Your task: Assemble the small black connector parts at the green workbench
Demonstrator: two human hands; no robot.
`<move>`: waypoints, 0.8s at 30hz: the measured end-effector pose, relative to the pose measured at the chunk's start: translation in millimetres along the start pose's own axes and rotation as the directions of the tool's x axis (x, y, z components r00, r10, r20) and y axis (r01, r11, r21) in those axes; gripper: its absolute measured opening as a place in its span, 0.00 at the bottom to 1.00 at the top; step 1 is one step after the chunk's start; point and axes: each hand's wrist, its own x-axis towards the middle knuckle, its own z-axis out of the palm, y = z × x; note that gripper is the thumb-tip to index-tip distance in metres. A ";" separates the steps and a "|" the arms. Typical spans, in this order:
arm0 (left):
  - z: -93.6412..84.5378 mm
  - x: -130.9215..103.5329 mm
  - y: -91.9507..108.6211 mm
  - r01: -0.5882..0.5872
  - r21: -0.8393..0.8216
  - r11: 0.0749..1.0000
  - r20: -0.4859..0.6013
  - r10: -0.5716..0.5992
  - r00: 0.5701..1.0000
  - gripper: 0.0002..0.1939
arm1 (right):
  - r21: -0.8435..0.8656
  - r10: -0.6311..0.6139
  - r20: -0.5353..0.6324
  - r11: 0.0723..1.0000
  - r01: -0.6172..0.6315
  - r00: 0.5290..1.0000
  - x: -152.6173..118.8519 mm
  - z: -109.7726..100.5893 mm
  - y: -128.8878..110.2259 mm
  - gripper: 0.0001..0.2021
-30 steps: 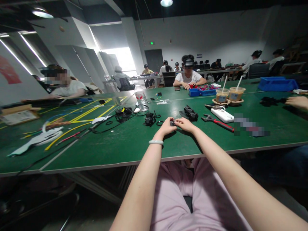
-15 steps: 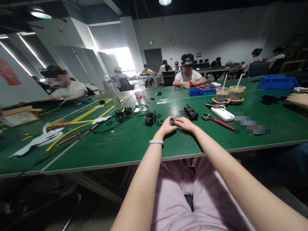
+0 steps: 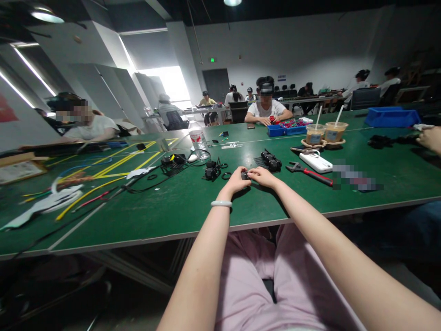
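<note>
Over the green table, my left hand [image 3: 237, 181] is closed around a small black part [image 3: 244, 175], whose kind I cannot make out. From the other side, my right hand [image 3: 262, 177] pinches the same part with its fingertips. Most of the part is hidden by my fingers. Just beyond my right hand lies a black device with rounded sections [image 3: 270, 161]. Left of my hands sit another black device [image 3: 212, 170] and a black ring [image 3: 226, 176]. To the right rests an adjustable wrench [image 3: 310, 174] with a red and black handle.
A white power bank [image 3: 315, 162] and two iced drinks [image 3: 335, 133] in a carrier stand at the right, near a blue bin [image 3: 392, 117]. Cables [image 3: 86, 195] spread over the left side. A bottle [image 3: 198, 140] stands farther back. Co-workers sit opposite and at both sides.
The view has shifted slightly, so the scene sits a little farther left. Both my hands keep hold of the small black part. At the far right, another person's hand has moved slightly.
</note>
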 end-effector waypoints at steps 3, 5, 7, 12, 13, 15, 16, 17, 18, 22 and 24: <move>0.3 0.7 -3.4 -0.028 0.009 1.000 0.006 0.028 1.000 0.23 | -0.003 0.005 -0.001 1.000 -0.005 1.000 0.3 0.3 0.8 0.18; 0.2 0.7 -4.7 -0.039 0.013 0.999 0.008 0.039 0.999 0.23 | -0.004 0.002 -0.004 1.000 -0.002 1.000 0.5 0.4 0.8 0.17; 0.0 0.7 -5.1 -0.037 0.015 0.999 0.010 0.037 0.999 0.23 | -0.006 -0.002 -0.003 1.000 0.002 1.000 0.6 0.1 0.3 0.17; -0.5 1.0 -4.6 -0.029 0.023 0.999 0.013 0.028 1.000 0.24 | -0.008 -0.009 -0.001 1.000 0.009 1.000 0.1 -1.2 -1.7 0.17; -0.6 1.0 -4.6 -0.032 0.025 0.999 0.013 0.032 0.999 0.23 | -0.007 -0.012 -0.005 1.000 0.012 1.000 0.1 -1.3 -1.9 0.17; -0.5 1.1 -4.4 -0.037 0.026 0.999 0.012 0.037 0.999 0.23 | -0.006 -0.016 -0.004 1.000 0.016 1.000 0.2 -1.5 -2.1 0.17; -0.5 1.1 -4.3 -0.037 0.026 0.999 0.010 0.037 0.999 0.23 | -0.006 -0.017 -0.001 1.000 0.017 1.000 0.3 -1.5 -2.2 0.17; -0.5 1.0 -4.0 -0.035 0.025 0.999 0.007 0.035 0.999 0.23 | -0.006 -0.018 0.002 1.000 0.018 1.000 0.4 -1.6 -2.3 0.17; -0.5 1.0 -3.7 -0.032 0.024 0.999 0.004 0.032 0.999 0.23 | -0.006 -0.019 0.004 1.000 0.019 1.000 0.5 -1.6 -2.4 0.17; -0.9 0.4 -1.3 -0.019 0.017 1.000 0.005 0.019 1.000 0.24 | -0.001 -0.021 -0.003 1.000 0.021 1.000 0.3 -2.0 -2.9 0.17; -1.4 -0.2 0.1 -0.017 0.015 1.000 0.004 0.017 1.000 0.24 | -0.001 -0.021 -0.004 1.000 0.021 1.000 0.0 -2.1 -3.3 0.17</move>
